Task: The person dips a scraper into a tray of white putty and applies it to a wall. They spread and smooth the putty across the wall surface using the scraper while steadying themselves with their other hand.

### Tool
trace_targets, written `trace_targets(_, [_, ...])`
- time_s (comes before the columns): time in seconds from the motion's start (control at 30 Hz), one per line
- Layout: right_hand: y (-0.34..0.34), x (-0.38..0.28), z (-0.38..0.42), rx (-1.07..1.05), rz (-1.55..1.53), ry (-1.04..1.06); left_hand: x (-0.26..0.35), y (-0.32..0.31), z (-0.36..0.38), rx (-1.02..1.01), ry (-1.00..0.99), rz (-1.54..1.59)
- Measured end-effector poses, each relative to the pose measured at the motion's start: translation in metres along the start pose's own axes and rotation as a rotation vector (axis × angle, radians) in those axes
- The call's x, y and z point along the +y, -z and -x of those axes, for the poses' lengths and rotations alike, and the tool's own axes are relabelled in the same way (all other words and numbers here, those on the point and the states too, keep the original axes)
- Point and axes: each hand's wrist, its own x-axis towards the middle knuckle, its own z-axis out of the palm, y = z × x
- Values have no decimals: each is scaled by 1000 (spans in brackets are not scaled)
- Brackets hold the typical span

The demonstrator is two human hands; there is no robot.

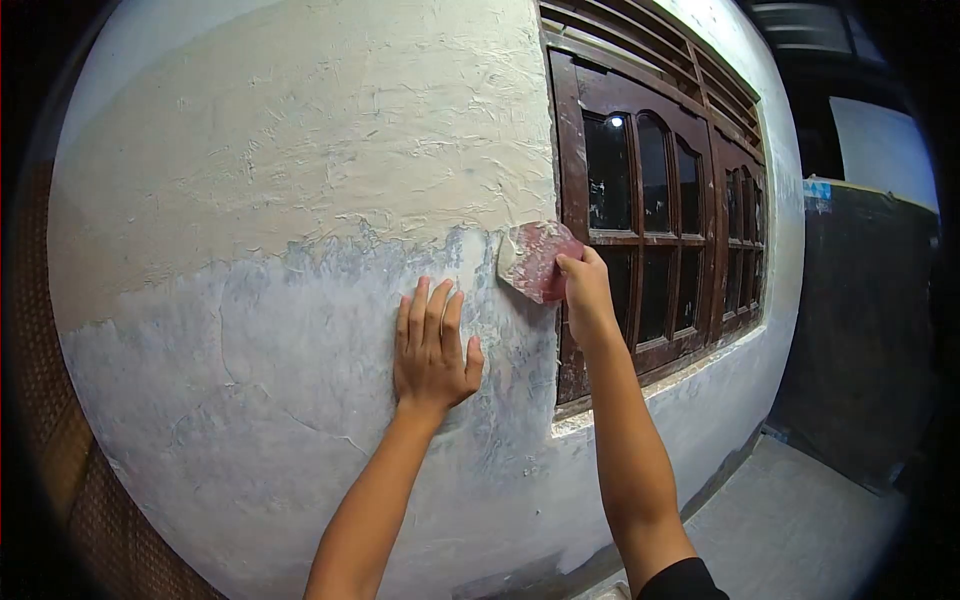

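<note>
My right hand (585, 285) grips a reddish, flat putty scraper (535, 262) smeared with cream-coloured filler. The scraper's blade lies against the wall beside the window frame, at the lower edge of the filler. Fingers stretched, my left hand (435, 345) rests on the bluish-white wall (300, 400) just left of the scraper. Above both hands the wall carries a rough, cream layer of wall filler (350, 150) with ridges and streaks. Its ragged lower border runs just over my left fingertips. The scraper's edge against the wall is partly hidden by filler.
A dark brown wooden window (650, 200) with several glass panes stands right of my right hand, its sill (680, 375) pale and rough. A large dark panel (850, 330) leans farther right above the grey floor (790, 510). Woven matting (110, 510) borders the wall at left.
</note>
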Motion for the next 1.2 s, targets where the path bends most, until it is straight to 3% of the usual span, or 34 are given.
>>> trace_targets(0.1, [6, -10, 3, 17, 46, -82, -1, -1, 1, 11, 1, 18])
trace_targets(0.23, [10, -2, -2, -7, 84, 34, 0, -1, 0, 21, 1, 19])
trace_targets(0.37, [13, -4, -17, 8, 189, -6, -1, 0, 0, 14, -3, 13])
trace_targets(0.8, [31, -28, 7, 45, 42, 58, -1, 0, 1, 19, 0, 6])
trace_targets(1.03, [9, -36, 61, -4, 111, 493, -2, -1, 1, 39, 4, 19])
trace_targets(1.13, [-9, -34, 73, 38, 617, 1088, -3, 0, 2, 111, 0, 67])
trace_targets(1.2, [-24, -27, 81, 25, 715, 1238, -4, 3, 2, 206, 26, 96])
